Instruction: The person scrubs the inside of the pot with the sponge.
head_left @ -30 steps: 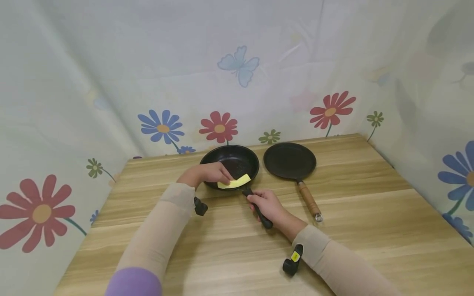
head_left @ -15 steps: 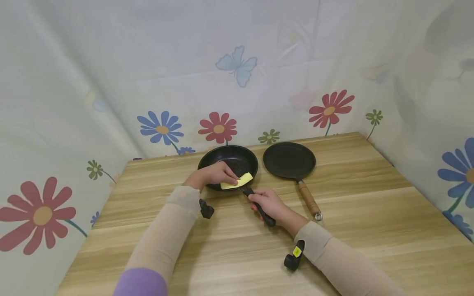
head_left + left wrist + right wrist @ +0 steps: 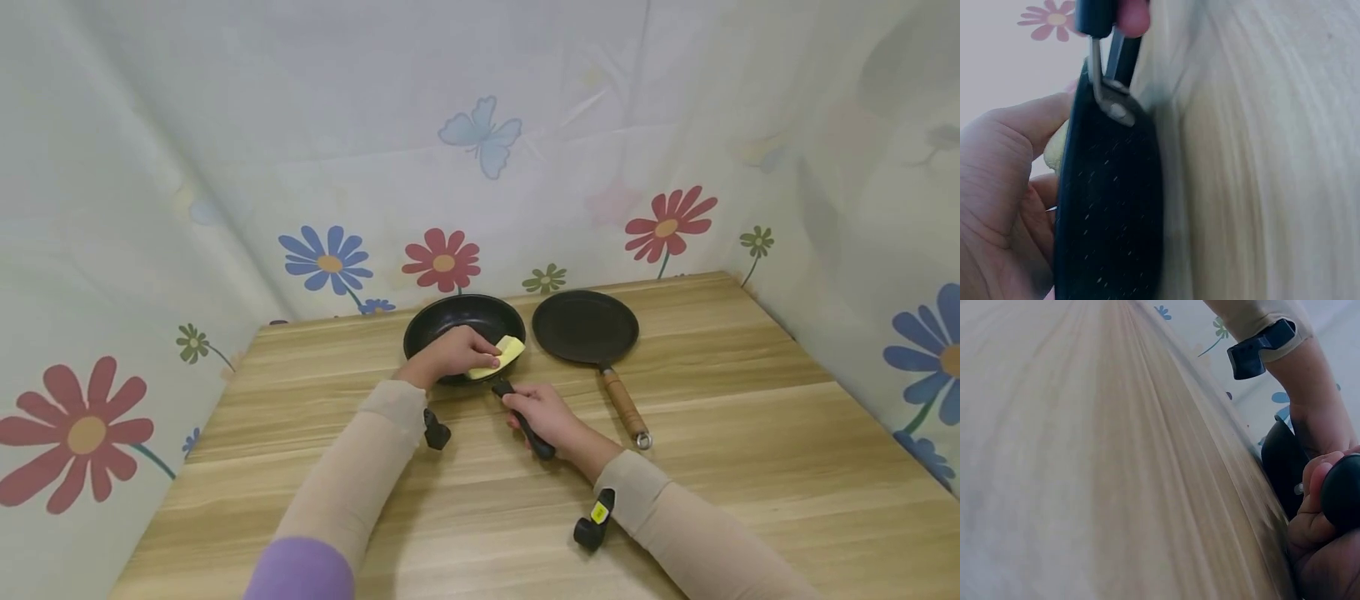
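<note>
A deep black frying pan (image 3: 450, 315) stands near the back of the table. My left hand (image 3: 456, 352) reaches over its near rim and pinches a pale yellow cloth or sponge (image 3: 510, 350) against the inside near the handle. In the left wrist view the outer wall of the frying pan (image 3: 1110, 200) hides most of the fingers, and a bit of the yellow piece (image 3: 1055, 149) shows by the thumb. My right hand (image 3: 546, 412) grips the black pan handle (image 3: 538, 446); in the right wrist view its fingers (image 3: 1313, 519) curl round the handle end (image 3: 1344, 494).
A flat black pan (image 3: 585, 325) with a wooden handle (image 3: 624, 402) lies just right of the frying pan. The wood-grain table (image 3: 465, 517) ends at a flower-printed curtain (image 3: 360, 192) behind. Each wrist carries a small black camera (image 3: 592, 525).
My left hand has slid right along the pan's near inner side with the yellow piece, which now reaches closer to the right rim. The right hand keeps its hold on the handle.
</note>
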Demonstrator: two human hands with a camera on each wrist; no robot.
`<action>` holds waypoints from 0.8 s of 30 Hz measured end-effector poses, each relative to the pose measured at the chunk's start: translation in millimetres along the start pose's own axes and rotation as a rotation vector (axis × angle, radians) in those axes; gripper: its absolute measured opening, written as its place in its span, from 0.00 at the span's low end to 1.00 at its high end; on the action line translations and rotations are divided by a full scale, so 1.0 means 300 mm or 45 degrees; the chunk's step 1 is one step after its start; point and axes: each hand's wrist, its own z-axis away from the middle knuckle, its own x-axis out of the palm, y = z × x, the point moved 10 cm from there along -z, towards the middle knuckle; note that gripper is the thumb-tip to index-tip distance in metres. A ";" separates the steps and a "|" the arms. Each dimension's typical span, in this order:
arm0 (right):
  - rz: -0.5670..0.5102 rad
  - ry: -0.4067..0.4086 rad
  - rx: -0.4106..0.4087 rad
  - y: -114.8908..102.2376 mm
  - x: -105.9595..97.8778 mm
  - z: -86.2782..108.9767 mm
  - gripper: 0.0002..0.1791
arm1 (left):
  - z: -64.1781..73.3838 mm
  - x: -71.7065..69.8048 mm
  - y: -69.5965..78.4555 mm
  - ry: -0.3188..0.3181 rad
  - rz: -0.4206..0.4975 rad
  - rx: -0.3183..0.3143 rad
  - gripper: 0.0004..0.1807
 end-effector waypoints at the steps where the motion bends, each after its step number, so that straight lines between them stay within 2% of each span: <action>1: -0.001 0.004 0.006 0.001 0.001 0.003 0.16 | -0.005 0.002 0.001 0.016 -0.013 0.002 0.14; 7: -0.022 0.006 0.032 0.005 0.003 0.005 0.17 | -0.032 0.004 0.016 0.100 -0.103 -0.051 0.15; 15: -0.016 0.003 0.042 0.002 0.003 0.005 0.18 | -0.056 -0.010 0.037 0.193 -0.216 -0.165 0.19; 24: -0.032 0.013 0.044 -0.006 0.006 0.010 0.18 | -0.088 -0.007 0.029 0.264 -0.279 -0.190 0.18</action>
